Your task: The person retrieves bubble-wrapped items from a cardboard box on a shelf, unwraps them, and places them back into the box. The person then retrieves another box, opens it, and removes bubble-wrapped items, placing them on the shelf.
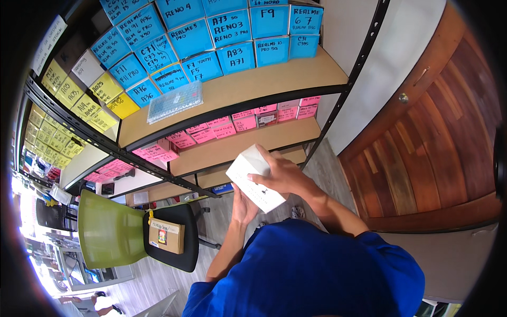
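Note:
A white oblong box [266, 199] with small dark print is held tilted in front of my chest. My right hand [282, 173] grips it from the right, its thumb lying across the printed face and its fingers behind the upper end. On the lower left side, my left hand [244, 207] is against the box and supports it from beneath; the fingers of this hand are mostly hidden behind it. The box looks closed on the sides that show.
Ahead stands a shelf rack [237, 100] with rows of blue boxes [229, 29], pink boxes [222, 129] and yellow boxes [84, 105]. A clear plastic packet [175, 103] lies on its shelf. A green-backed chair [111, 230] holds a cardboard box [177, 238]. At right is a wooden door [417, 142].

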Demonstrator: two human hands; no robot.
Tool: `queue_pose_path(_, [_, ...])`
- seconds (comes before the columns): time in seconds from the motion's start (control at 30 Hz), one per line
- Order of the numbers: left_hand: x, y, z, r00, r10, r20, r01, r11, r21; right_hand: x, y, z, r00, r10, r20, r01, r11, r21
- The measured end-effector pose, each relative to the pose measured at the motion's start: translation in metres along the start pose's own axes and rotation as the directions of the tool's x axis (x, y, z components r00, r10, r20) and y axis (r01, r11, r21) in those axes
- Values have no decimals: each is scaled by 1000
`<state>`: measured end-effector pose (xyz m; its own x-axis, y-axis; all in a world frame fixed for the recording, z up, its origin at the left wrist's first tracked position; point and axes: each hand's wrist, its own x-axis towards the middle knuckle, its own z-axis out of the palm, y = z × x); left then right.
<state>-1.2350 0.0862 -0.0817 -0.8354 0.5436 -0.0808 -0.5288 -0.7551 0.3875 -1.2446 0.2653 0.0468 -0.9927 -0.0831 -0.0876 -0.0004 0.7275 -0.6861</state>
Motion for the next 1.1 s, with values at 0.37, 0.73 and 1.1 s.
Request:
queue_pose_path(0.37, [27,-5,18,998,28,-59,18,751,660,-10,39,-13,962,-201,-185,236,953,188])
queue_pose_path(0.73, [9,57,79,961,215,-174,-69,795,603,-15,120,30,995,87,49,-10,-397,918])
queue_pose_path(1.1, [-24,92,101,779,589,-215,-422,747,514,-20,149,-22,999,10,-46,46,-354,934])
